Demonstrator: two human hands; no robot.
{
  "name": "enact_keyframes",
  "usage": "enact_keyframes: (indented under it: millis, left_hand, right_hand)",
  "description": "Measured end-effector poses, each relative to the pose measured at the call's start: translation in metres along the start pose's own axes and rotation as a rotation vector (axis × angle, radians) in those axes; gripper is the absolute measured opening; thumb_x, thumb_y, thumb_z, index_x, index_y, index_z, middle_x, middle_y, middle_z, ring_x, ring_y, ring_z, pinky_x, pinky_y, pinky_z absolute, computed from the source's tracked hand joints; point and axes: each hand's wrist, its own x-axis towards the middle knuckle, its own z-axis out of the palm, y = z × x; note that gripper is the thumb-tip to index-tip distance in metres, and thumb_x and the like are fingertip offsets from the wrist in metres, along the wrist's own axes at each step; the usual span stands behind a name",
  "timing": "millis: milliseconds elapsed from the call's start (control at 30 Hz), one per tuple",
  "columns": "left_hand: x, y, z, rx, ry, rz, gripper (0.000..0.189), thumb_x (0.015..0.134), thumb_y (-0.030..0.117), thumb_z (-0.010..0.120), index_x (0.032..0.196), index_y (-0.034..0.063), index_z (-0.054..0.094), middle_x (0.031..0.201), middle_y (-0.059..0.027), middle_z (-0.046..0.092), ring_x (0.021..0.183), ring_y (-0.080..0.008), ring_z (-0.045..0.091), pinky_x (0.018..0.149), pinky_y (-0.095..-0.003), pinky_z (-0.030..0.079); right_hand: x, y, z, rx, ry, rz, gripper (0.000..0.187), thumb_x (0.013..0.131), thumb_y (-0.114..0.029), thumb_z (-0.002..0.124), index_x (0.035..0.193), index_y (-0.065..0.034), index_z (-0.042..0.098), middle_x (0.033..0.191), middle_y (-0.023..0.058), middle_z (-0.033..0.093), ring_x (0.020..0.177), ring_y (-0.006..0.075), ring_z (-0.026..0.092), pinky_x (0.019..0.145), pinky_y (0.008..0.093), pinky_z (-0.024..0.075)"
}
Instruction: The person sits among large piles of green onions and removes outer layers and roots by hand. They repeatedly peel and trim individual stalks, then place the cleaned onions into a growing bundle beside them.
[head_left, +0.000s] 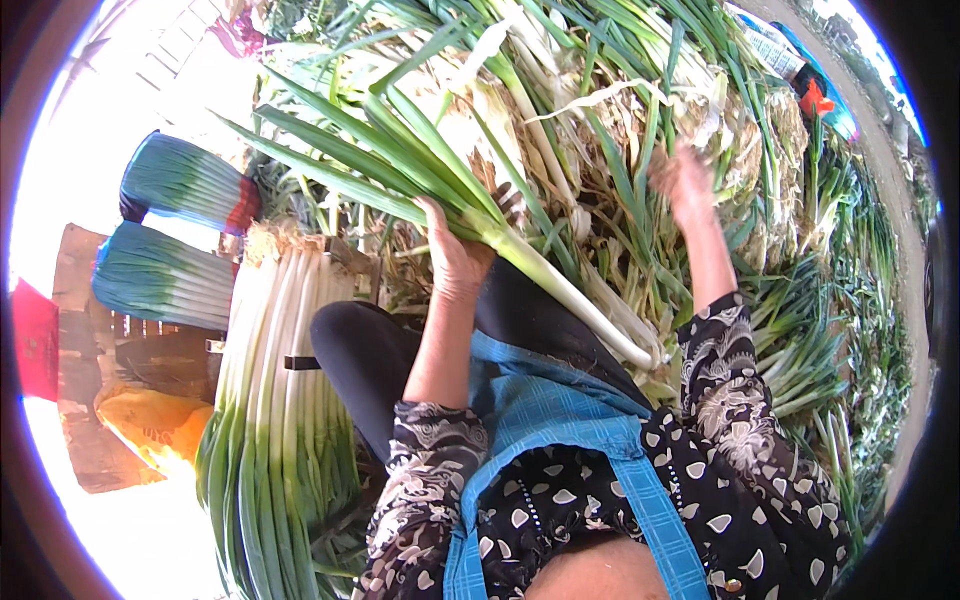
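Observation:
My left hand (459, 251) is closed around a leek (559, 285) at the point where its leaves fan out. The leek lies slantwise over my lap, its green leaves up to the left and its white root end down to the right. Blurred, my right hand (682, 180) is over the heap of leeks and peeled leaves (630, 217), apart from the held leek; whether its fingers hold anything is unclear. At my left a stack of cleaned leeks (274, 360) lies in order, white ends at the top.
Two wrapped leek bundles (187, 184) (165, 274) lie at the far left, above a yellow bag (154, 424) and beside brown cardboard (79, 300). A dark metal bar (301, 363) sticks out by the leek stack. More leeks (799, 337) lie to my right.

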Motion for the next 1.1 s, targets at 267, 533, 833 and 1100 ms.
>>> enact_keyframes:
  millis: [267,533,833,1100]
  left_hand:
    - [0.016,0.021,0.004,-0.099,-0.097,-0.003,0.068,0.088,0.057,0.052,0.12,-0.0032,0.048,0.109,-0.0215,0.061,0.096,-0.0323,0.063,0.084,-0.0442,0.053]
    - [-0.012,-0.014,0.001,-0.256,-0.078,-0.112,0.046,0.083,0.008,0.05,0.127,-0.0037,0.043,0.128,-0.0295,0.048,0.123,-0.0451,0.044,0.109,-0.055,0.031]
    - [0.035,0.037,0.0,0.096,0.11,0.043,0.032,0.091,0.032,0.06,0.099,0.003,0.05,0.072,-0.0077,0.055,0.065,-0.0181,0.057,0.072,-0.036,0.054]
    - [0.048,0.006,-0.037,0.181,0.541,-0.036,0.027,0.088,0.024,0.067,0.104,0.0094,0.05,0.077,-0.0048,0.052,0.067,-0.0185,0.055,0.062,-0.0374,0.051]
  right_hand:
    - [-0.089,0.118,-0.011,-0.707,-0.678,0.062,0.045,0.095,-0.042,0.053,0.078,-0.0023,0.065,0.064,-0.0069,0.048,0.062,0.0032,0.038,0.055,0.025,0.033]
    - [-0.089,0.116,-0.002,-0.663,-0.517,0.011,0.033,0.094,-0.027,0.056,0.087,0.0035,0.066,0.063,-0.0041,0.052,0.061,0.0046,0.044,0.053,0.0269,0.0378]
    - [-0.078,0.087,-0.005,-0.613,-1.181,0.217,0.036,0.087,-0.038,0.066,0.099,-0.0039,0.062,0.076,0.0041,0.065,0.064,0.0096,0.061,0.059,0.0263,0.0496]
    - [-0.108,0.086,-0.048,-1.038,-0.792,-0.233,0.05,0.083,-0.046,0.067,0.088,0.0035,0.059,0.068,0.0137,0.058,0.063,0.0199,0.057,0.059,0.0338,0.0446]
